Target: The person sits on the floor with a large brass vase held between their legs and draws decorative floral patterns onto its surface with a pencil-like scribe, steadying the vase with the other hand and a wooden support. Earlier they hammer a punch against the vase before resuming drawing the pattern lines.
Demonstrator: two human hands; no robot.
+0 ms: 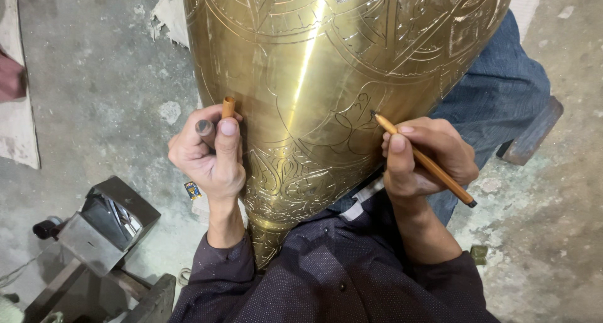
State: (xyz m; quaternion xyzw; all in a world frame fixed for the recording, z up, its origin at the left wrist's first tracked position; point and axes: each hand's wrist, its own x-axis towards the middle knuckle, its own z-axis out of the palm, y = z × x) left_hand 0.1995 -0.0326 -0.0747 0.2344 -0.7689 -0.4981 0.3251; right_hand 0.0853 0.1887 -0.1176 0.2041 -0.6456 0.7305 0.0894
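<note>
A big engraved brass vase (326,91) lies tilted across the seated person's lap, its narrow foot pointing down toward their dark shirt and its wide belly swelling up and away out of the top of the view, so its long axis runs roughly from the person's chest outward. The right hand (427,160) rests against the vase's right flank, fingers closed in a writing grip around a pencil (427,163); the dark tip touches the brass just up and left of the knuckles, and the shaft slants back down to the right, away from the vase. The left hand (210,153) presses on the vase's left flank, curled shut around a short tan stick (228,106) whose end pokes up above the thumb, hard against the metal; a dark round stub shows between the fingers beside it, and I cannot tell what that is. Both hands sit at about the same height on the vase, one each side, with the right doing the marking. Left of the vase and lower, on the concrete floor (94,97), stands a dark metal block (107,226). Right of the vase, a jeans-clad knee (502,91) props it.
</note>
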